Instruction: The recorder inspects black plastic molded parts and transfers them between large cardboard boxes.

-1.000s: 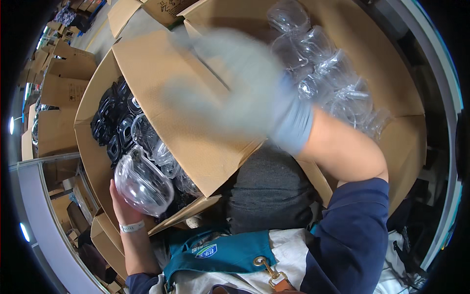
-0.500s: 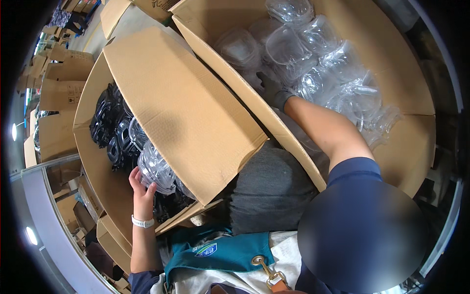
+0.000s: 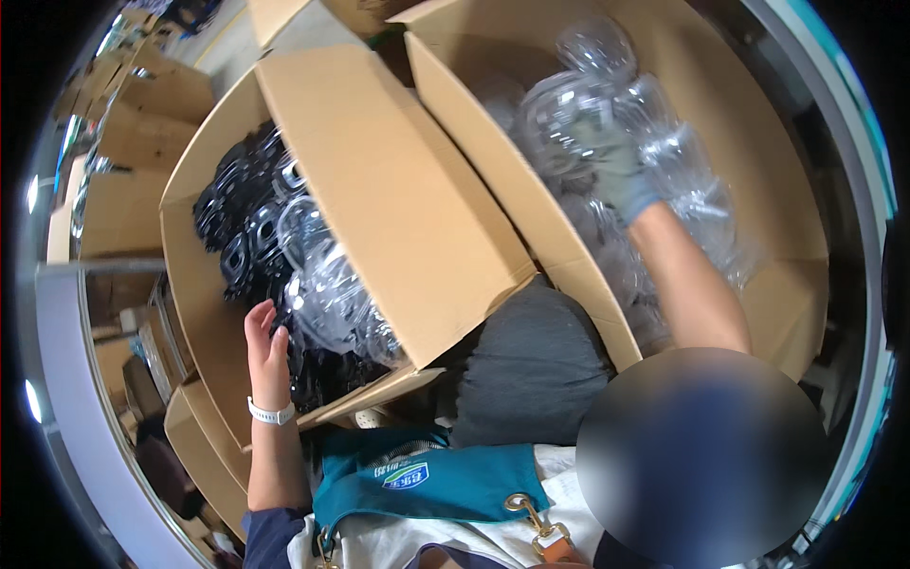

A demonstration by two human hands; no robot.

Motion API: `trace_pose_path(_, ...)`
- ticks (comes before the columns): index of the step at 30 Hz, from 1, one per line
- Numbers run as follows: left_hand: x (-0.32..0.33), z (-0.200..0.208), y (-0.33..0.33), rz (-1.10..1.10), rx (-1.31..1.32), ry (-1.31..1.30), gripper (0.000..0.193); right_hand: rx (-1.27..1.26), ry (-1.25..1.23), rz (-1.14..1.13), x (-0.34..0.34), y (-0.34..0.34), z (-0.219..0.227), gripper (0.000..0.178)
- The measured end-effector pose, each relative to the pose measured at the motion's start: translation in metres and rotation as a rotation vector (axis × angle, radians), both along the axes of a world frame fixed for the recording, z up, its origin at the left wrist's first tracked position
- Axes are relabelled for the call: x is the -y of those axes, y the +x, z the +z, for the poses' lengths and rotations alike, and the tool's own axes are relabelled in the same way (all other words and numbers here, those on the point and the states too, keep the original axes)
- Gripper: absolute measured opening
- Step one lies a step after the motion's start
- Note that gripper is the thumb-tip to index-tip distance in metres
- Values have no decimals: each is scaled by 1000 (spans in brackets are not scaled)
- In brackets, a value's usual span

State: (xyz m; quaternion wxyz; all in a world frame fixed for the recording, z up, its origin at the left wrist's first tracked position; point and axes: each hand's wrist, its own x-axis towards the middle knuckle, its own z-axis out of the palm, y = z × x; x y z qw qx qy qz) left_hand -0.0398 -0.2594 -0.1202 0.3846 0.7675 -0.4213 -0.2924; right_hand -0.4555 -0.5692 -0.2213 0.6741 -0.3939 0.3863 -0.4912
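Note:
In the large carton on the right, my right hand [image 3: 616, 171], in a grey-green work glove, is closed on a clear plastic shell [image 3: 559, 114]. Motion blurs both, and the fingertips show only faintly through the plastic. More clear shells [image 3: 687, 175] lie heaped around and under it. My left hand [image 3: 268, 343] is bare, with a white band at the wrist. Over the left carton it holds nothing, thumb and fingers apart. Right beside it sits a pile of clear plastic shells [image 3: 327, 294], and black moulded plastic parts [image 3: 237, 204] lie behind and below them.
A wide cardboard flap [image 3: 389, 199] slants over the left carton and hides part of its contents. The right carton's near wall [image 3: 517, 190] stands between the two piles. My dark-clothed knee [image 3: 536, 370] is wedged between the cartons. More cartons [image 3: 142, 180] stand at far left.
My right hand has moved right and now has a clear shell in it. My left hand has come off the clear shells it was touching. The view has shifted slightly.

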Motion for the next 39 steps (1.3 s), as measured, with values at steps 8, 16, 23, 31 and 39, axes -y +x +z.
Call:
trace_pose_path(8, -64, 52, 41, 77, 754, 17, 42, 241, -292, 313, -102, 65, 210, 47)
trace_pose_path(16, -158, 1, 121, 345, 858, 192, 62, 383, 236, 840, -172, 212, 140, 44)
trace_pose_path(23, -135, 6, 170, 302, 525, 476, 57, -491, -116, 419, -168, 250, 73, 59)
trace_pose_path(31, -123, 2, 191, 148, 612, 547, 31, -1486, -724, -176, -210, 222, 117, 81)
trace_pose_path(39, -112, -13, 187, 189, 564, 424, 32, -1766, -252, 520, -153, 210, 79, 53)
